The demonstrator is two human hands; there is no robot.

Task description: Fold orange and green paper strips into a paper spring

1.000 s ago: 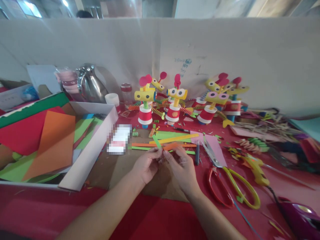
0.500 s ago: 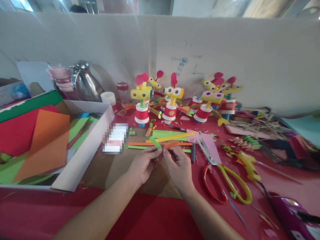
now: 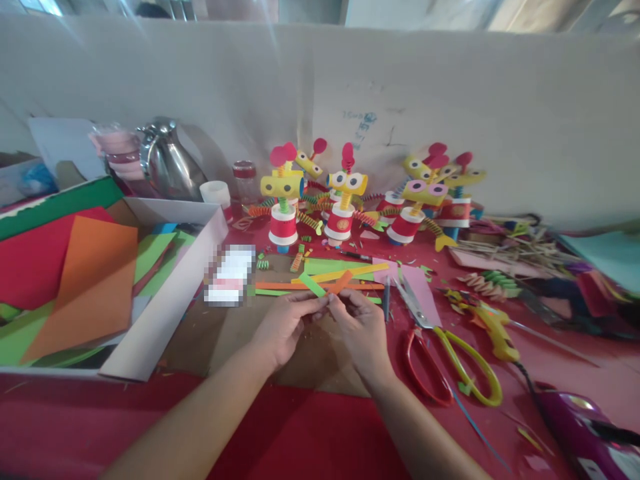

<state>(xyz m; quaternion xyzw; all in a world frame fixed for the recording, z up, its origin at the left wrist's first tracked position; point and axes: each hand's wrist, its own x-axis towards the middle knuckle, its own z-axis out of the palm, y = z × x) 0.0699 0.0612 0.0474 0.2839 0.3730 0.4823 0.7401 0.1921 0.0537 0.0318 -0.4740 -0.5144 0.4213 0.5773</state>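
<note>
Over a brown cardboard sheet (image 3: 235, 340), both hands meet at the fingertips. My left hand (image 3: 287, 327) is closed in a pinch on a green paper strip (image 3: 312, 285), whose free end points up and left. My right hand (image 3: 360, 330) pinches an orange paper strip (image 3: 342, 283) that angles up and right. The two strips come together between the fingers; the join itself is hidden. Just beyond the hands lie a yellow paper strip (image 3: 350, 272), a long orange strip (image 3: 280, 286) and a piece of green paper (image 3: 325, 266).
Scissors (image 3: 425, 323) with red and yellow handles and a yellow glue gun (image 3: 493, 327) lie at right. A box (image 3: 165, 293) of coloured paper stands at left. Several paper-cup figures (image 3: 340, 223) line the back, near a metal jug (image 3: 173, 160).
The orange strip has swung upward and now stands at a steeper angle between the fingertips. Both hands stay in nearly the same place.
</note>
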